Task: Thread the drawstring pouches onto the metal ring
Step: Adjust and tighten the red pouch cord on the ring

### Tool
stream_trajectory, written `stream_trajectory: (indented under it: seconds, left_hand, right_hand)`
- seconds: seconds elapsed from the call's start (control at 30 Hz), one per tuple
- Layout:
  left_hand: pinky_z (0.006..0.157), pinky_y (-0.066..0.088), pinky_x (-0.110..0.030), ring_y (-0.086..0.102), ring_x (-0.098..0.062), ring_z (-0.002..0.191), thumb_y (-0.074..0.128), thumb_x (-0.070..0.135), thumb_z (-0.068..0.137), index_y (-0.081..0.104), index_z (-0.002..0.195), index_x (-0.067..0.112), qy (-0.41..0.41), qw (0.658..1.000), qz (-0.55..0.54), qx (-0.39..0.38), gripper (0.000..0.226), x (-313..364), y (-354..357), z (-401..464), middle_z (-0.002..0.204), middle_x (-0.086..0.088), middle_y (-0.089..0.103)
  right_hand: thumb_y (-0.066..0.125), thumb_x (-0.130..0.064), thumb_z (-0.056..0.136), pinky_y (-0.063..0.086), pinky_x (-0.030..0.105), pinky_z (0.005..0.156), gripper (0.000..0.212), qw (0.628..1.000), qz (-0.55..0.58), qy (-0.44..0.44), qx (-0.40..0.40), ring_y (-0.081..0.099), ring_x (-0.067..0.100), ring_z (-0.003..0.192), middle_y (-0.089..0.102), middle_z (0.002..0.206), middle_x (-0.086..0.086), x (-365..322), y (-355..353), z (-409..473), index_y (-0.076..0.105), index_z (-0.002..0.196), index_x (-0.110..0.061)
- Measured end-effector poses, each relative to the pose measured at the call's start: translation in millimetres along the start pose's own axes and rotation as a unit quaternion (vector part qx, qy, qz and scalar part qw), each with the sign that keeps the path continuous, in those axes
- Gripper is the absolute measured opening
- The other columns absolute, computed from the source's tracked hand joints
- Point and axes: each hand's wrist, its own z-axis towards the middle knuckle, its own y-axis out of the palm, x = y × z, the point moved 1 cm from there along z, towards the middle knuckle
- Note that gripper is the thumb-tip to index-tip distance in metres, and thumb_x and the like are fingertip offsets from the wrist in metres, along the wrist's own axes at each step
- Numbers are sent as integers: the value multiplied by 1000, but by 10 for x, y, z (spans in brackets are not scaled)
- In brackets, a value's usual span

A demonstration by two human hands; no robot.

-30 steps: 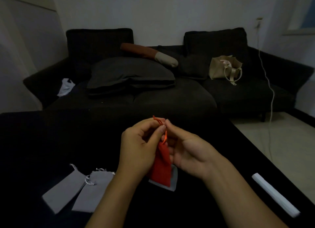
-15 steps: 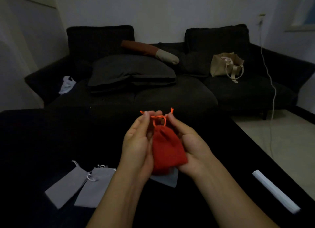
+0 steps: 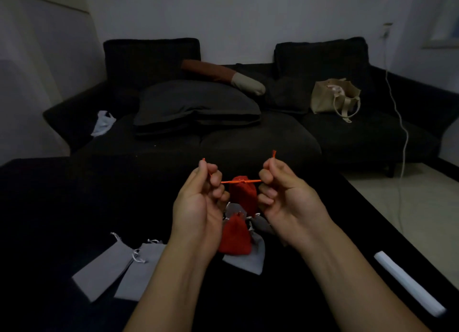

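Observation:
A red drawstring pouch (image 3: 243, 192) hangs between my hands above the black table (image 3: 62, 207). Its orange drawstring (image 3: 239, 181) is stretched taut and level. My left hand (image 3: 198, 202) pinches one cord end, my right hand (image 3: 285, 197) pinches the other. Below them lies a cluster of pouches: a second red pouch (image 3: 234, 236) on top of grey pouches (image 3: 248, 259). Two flat grey pouches (image 3: 116, 267) lie side by side at the lower left. I cannot make out the metal ring in the dim light.
A white strip-shaped object (image 3: 407, 282) lies near the table's right edge. Behind the table stands a dark sofa (image 3: 248, 138) with cushions, a beige tote bag (image 3: 332, 96) and a white cable (image 3: 402, 133) down its right side. Pale floor shows at right.
My hands have moved apart, pulling the cord ends outward so the red pouch's mouth is cinched shut. The cluster of pouches beneath them has come into view.

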Motion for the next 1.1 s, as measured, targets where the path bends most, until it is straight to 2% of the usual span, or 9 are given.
stream_trajectory:
  seconds: [0.33,0.47,0.53,0.6,0.7,0.83,0.93,1.0,1.1]
  left_hand:
    - [43,41,-21,34,-8,43,44,17,98,52,77,12,-9,999,-31,-6,23,26,13,-12,52,5,33]
    - [44,38,-23,34,-10,45,41,10,94,55,78,8,24,999,28,0,22,64,5,-15,53,2,31]
    - [43,35,-23,32,-10,45,45,8,92,56,73,9,39,998,51,-1,21,75,-7,-13,52,2,29]
    - [44,35,-22,34,-9,45,48,6,91,56,72,10,43,996,77,-17,22,70,-37,0,51,3,30]
    - [48,41,-23,45,-10,46,52,-1,90,61,80,12,70,969,232,-40,19,86,-127,11,49,3,44]
    - [58,49,-19,58,-10,57,62,-4,83,69,97,22,167,816,546,-88,30,162,-274,6,57,6,58]
    - [58,49,-16,63,-4,62,69,10,84,75,90,27,193,719,652,-145,19,164,-296,-24,66,11,67]
    - [55,45,-13,62,-2,60,70,17,85,74,81,28,200,704,664,-154,12,160,-295,-32,65,11,66]
    - [58,46,-19,61,-5,60,66,24,90,68,71,26,181,738,632,-152,19,163,-303,-14,65,7,65]
  right_hand:
    - [42,-13,100,27,18,43,20,999,-36,-2,-3,30,6,45,38,55,-2,3,48,-56,58,89,-6]
    - [53,-10,95,27,21,44,13,983,-177,-49,0,34,9,47,40,55,1,28,25,-39,65,94,-3]
    - [68,-12,88,34,21,46,6,914,-384,-128,-9,40,8,48,46,56,6,-12,-30,-55,71,89,-8]
    - [76,-24,82,42,25,51,8,793,-581,-179,-40,48,6,52,57,60,8,-37,-66,-83,74,82,-17]
    - [75,-35,81,44,21,58,17,678,-708,-189,-56,56,7,63,61,69,-3,-37,-54,-119,72,74,-20]
    - [68,-29,89,49,34,63,24,745,-646,-157,-60,59,16,61,64,66,6,-35,-51,-84,66,70,-15]
    - [63,-28,92,51,39,63,28,778,-613,-118,-64,57,12,59,64,64,5,4,-72,-70,64,67,-16]
    - [62,-27,93,51,38,63,29,784,-608,-114,-59,56,7,59,61,61,0,3,-88,-56,62,65,-19]
    - [62,-26,94,51,36,68,27,794,-594,-113,-65,59,9,64,64,67,0,-47,-107,-48,65,68,-17]
